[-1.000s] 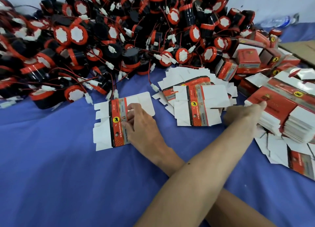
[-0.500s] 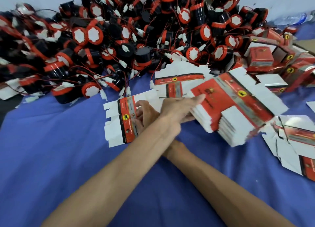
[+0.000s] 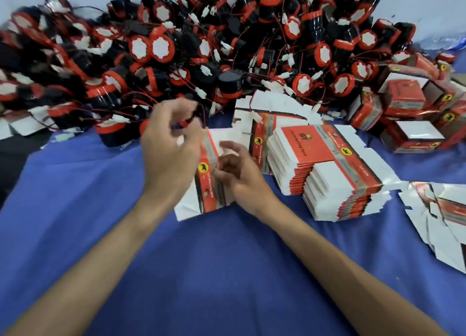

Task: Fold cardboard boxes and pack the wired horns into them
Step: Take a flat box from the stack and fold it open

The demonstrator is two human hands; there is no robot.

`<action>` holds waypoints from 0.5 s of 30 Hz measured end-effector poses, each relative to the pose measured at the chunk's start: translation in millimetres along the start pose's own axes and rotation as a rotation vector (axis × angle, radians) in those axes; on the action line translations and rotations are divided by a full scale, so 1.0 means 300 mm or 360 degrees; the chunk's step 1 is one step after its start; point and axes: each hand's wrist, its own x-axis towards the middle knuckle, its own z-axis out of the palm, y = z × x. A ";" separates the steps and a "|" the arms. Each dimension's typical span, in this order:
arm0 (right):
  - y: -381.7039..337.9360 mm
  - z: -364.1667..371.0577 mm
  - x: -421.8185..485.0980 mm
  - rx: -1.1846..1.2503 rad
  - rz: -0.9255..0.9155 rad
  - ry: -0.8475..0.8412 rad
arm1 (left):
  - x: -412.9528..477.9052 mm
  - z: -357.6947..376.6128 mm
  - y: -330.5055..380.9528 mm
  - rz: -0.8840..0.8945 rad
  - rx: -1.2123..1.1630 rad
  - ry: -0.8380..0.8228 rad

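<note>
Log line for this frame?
stage: fold not started | left hand: over flat box, blurred | right hand: on flat box | grips: unclear | blank stack: right of hands | horn pile: behind

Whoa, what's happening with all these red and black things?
A person is packing horns. The left hand and right hand are at one flat box on the blue cloth; blur hides whether they grip it. A stack of flat boxes sits beside it, the pile of wired horns behind, folded boxes far right.
</note>
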 end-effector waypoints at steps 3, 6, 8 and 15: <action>0.002 -0.002 0.003 0.0170 0.0006 0.0185 | -0.060 -0.090 -0.103 0.0001 0.0049 0.0159; 0.012 -0.008 0.003 0.0296 0.0048 0.0238 | -0.088 -0.098 -0.181 -0.0372 -0.0158 -0.0258; 0.019 -0.017 0.007 0.0399 0.0039 0.0256 | -0.086 -0.109 -0.195 -0.0475 -0.0338 -0.0570; -0.002 -0.030 -0.016 0.0437 0.0068 -0.0219 | -0.070 -0.175 -0.259 -0.0890 -0.1164 -0.1036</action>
